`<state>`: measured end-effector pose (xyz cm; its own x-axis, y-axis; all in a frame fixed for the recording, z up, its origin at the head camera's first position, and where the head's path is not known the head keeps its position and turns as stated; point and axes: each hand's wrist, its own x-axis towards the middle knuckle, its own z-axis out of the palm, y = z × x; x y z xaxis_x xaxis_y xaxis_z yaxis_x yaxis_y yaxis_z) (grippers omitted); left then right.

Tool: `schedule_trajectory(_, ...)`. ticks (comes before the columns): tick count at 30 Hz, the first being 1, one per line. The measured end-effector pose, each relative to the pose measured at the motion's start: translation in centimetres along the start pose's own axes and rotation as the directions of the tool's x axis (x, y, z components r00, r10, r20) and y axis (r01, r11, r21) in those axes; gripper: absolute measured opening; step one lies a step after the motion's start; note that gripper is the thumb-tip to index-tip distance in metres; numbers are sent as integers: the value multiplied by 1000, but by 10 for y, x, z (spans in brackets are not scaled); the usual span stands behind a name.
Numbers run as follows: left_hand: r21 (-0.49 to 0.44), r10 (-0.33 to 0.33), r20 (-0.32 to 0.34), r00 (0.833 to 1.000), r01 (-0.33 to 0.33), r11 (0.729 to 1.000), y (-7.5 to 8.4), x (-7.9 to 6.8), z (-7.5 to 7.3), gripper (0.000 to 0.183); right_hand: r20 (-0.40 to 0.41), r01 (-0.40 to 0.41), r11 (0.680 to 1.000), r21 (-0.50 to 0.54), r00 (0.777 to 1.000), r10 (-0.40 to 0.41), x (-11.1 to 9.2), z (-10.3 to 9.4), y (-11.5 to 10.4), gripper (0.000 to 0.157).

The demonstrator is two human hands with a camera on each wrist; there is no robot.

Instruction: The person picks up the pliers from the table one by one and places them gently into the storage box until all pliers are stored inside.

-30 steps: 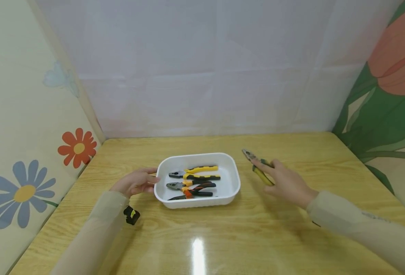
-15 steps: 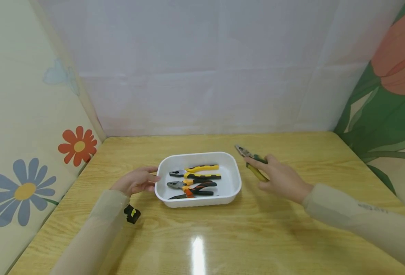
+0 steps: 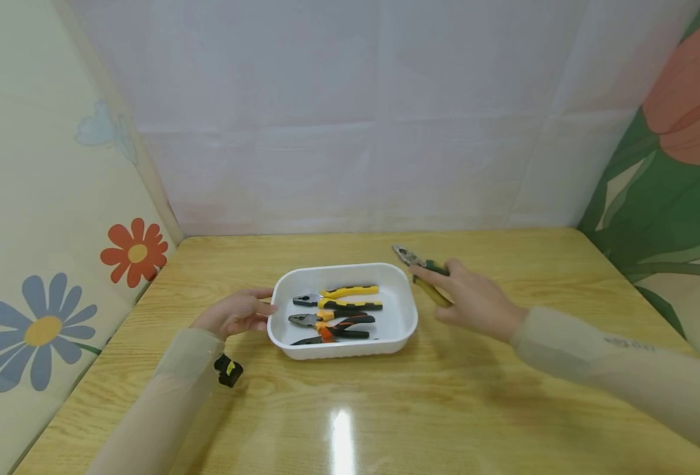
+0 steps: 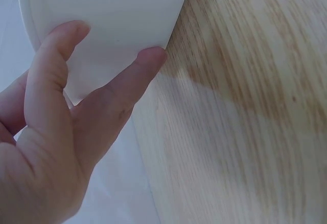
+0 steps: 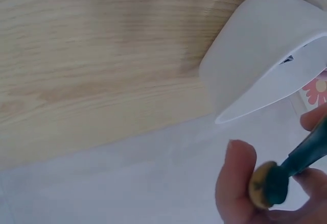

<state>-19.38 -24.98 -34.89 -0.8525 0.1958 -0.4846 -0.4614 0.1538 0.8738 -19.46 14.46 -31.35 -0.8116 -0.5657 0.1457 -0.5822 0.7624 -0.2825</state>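
A white plastic tray (image 3: 395,320) sits on the wooden table with several pliers inside. The back pliers (image 3: 350,290) have yellow and black handles, the middle pliers (image 3: 305,320) orange and black. In front lie red and black pliers (image 3: 326,334), partly hidden by the tray wall. My left hand (image 3: 237,313) holds the tray's left end; fingers press the outer wall (image 4: 117,9) in the left wrist view. My right hand (image 3: 474,300) grips combination pliers (image 3: 433,291) with green and yellow handles, raised beside the tray's right end, metal head pointing back left.
The wooden table (image 3: 445,409) ends at a pale cloth backdrop (image 3: 350,165). Flower-printed panels (image 3: 43,330) stand at both sides. A small black and yellow piece (image 3: 227,371) shows beside the left cuff.
My right hand has moved left with the green and yellow pliers, bringing their head behind the tray's right back corner. The left hand and the tray hold nearly still.
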Motion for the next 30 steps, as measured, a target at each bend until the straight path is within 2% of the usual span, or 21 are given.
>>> schedule_trajectory(16,-6,-3,-3,1000,3,1000,-3,4,-3,62,4,135,988,-73,991,-135,22,9,-11,65)
schedule_trajectory(22,-6,0,1,1000,0,1000,-3,4,-3,63,37,144,986,-81,989,-142,29,10,-16,70)
schedule_trajectory(30,-19,0,6,1000,0,1000,-3,4,-3,63,79,199,970,-142,979,-189,40,17,-22,69)
